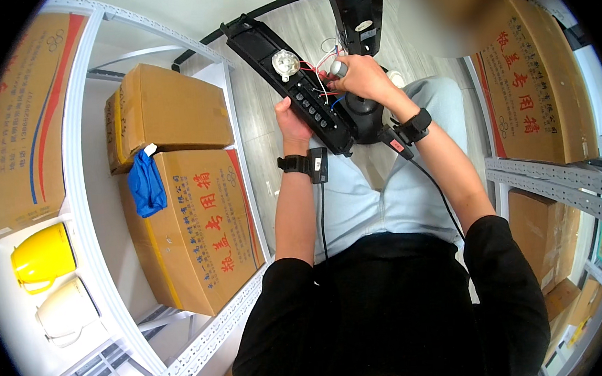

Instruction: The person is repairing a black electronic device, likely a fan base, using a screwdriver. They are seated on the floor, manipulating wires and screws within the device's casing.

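- Our left hand (294,125) holds the black panel (293,88) at twelve o'clock, thumb on edge, other fingers unclear.
- Our right hand (362,78) pinches a grey cylinder (338,68).
- Panel seems stiff, light; we'd grip edges, sparing fragile wires (316,70).

The left hand (294,124) grips a long black panel (296,92), the right hand (365,80) holds a grey cylinder (338,68) near thin wires (319,67), and cardboard boxes (180,107) stand on shelves (75,146) either side.

We see dark plastic on the long panel (288,84), clear glossy plastic on its round fitting (285,64), matt cardboard on the lower carton (197,236), and blue cloth (148,186) at that carton's upper left corner.
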`<action>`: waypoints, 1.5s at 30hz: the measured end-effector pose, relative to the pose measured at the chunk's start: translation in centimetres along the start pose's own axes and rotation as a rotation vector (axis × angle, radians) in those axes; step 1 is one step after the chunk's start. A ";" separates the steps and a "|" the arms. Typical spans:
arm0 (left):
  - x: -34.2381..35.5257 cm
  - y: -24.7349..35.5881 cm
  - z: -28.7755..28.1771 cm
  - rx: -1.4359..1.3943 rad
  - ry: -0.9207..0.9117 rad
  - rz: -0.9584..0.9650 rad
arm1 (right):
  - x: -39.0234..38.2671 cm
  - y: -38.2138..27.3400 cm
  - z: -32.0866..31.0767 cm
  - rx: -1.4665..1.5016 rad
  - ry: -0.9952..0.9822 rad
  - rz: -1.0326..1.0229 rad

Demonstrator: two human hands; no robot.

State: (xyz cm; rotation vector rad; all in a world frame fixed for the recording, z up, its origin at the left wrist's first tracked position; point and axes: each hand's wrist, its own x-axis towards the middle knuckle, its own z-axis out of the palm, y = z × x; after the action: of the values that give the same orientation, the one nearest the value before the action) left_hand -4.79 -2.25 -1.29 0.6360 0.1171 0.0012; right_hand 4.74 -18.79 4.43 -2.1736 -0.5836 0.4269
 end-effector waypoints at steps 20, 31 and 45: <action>0.2 -0.6 -1.9 -0.004 0.064 -0.101 | 1.8 1.8 -0.1 0.102 -0.259 0.122; 0.5 -0.6 -2.7 0.017 0.037 -0.111 | 1.6 1.9 -0.4 -0.033 -0.327 -0.090; 0.7 -0.8 -3.2 0.011 0.029 -0.081 | 1.7 1.0 -0.8 0.197 -0.318 0.027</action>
State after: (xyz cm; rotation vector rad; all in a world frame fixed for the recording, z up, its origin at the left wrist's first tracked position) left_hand -4.51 -0.94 -4.39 0.6423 0.1704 -0.0682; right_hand 6.84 -18.88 3.97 -1.9400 -0.6553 0.8201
